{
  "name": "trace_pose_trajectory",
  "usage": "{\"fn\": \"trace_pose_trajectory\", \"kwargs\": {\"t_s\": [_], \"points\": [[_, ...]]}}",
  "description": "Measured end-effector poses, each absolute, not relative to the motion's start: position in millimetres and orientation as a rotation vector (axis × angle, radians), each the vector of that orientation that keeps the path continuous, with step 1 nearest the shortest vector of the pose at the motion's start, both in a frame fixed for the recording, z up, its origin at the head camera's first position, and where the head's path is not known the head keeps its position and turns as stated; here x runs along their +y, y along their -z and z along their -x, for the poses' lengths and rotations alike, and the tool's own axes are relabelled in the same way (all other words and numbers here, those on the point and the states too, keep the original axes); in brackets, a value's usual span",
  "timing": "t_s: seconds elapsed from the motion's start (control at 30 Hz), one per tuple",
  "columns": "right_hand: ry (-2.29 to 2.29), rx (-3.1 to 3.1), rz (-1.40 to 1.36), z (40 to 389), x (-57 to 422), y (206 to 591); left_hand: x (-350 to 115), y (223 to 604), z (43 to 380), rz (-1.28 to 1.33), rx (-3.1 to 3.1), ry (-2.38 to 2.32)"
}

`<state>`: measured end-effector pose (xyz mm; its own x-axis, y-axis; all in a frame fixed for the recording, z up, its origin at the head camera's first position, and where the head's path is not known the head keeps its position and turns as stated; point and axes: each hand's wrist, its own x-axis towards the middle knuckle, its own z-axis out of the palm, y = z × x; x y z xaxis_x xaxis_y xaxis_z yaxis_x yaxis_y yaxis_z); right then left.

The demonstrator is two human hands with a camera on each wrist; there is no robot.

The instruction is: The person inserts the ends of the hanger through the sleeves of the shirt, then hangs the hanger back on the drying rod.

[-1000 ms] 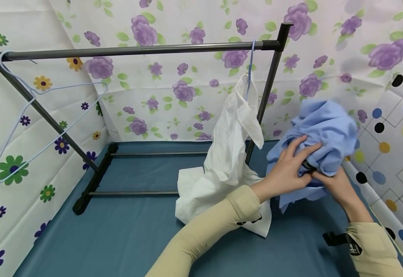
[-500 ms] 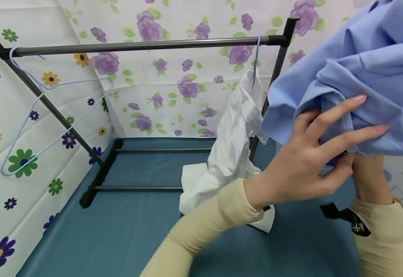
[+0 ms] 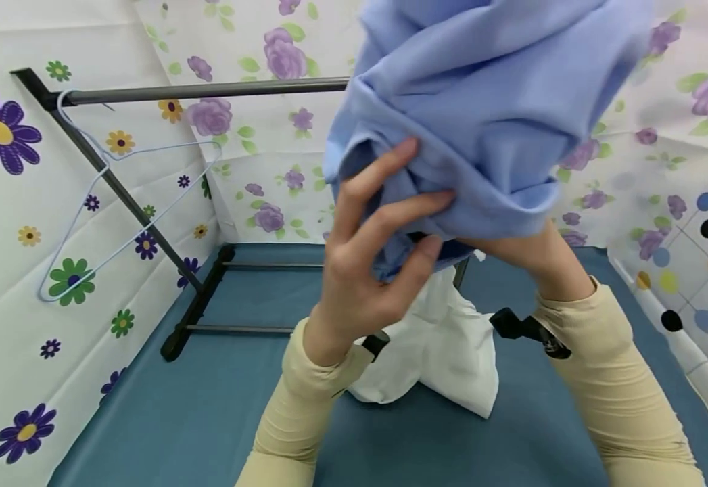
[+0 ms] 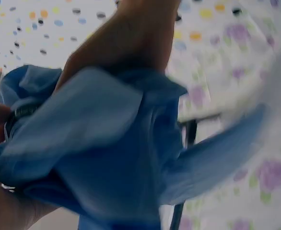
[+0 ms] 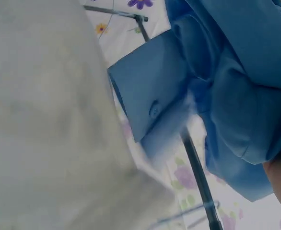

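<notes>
A crumpled blue shirt [image 3: 481,115] is bunched up in both hands in the head view, raised in front of the rack. My left hand [image 3: 362,264] grips its lower left edge, two fingers over the cloth and the thumb underneath. Cloth covers the fingers of my right hand [image 3: 521,257], which holds the shirt from below on the right. A dark label [image 4: 26,111] shows by the left fingers in the left wrist view. In the right wrist view a cuff with a button [image 5: 154,109] hangs loose. Behind the hands is a white garment [image 3: 451,345], its upper part hidden.
A black rack's top bar [image 3: 207,90] crosses behind the shirt. From its left end hangs a bare blue wire hanger [image 3: 108,161]. The rack's foot [image 3: 195,311] stands on the blue-green surface [image 3: 207,412]. Patterned sheets [image 3: 268,169] enclose the back and sides.
Both hands have lifted the blue shirt from the right side of the rack up toward the camera, then left to the middle. It now covers the rack's right end. The view has shifted.
</notes>
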<state>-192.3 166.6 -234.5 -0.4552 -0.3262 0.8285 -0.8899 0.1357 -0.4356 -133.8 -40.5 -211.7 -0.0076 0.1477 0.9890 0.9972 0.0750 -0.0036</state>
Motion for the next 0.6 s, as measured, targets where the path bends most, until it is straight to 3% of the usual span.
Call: {"fn": "trace_pose_trajectory", "kwargs": {"t_s": [0.2, 0.6], "points": [[-1.330, -2.011, -1.181, 195.4, 135.7, 236.7, -77.7, 227.3, 135.8, 1.190, -1.433, 1.097], [-1.317, -2.380, -1.458, 182.1, 102.7, 283.7, -121.5, 275.4, 145.6, 1.128, -1.808, 1.138]]}}
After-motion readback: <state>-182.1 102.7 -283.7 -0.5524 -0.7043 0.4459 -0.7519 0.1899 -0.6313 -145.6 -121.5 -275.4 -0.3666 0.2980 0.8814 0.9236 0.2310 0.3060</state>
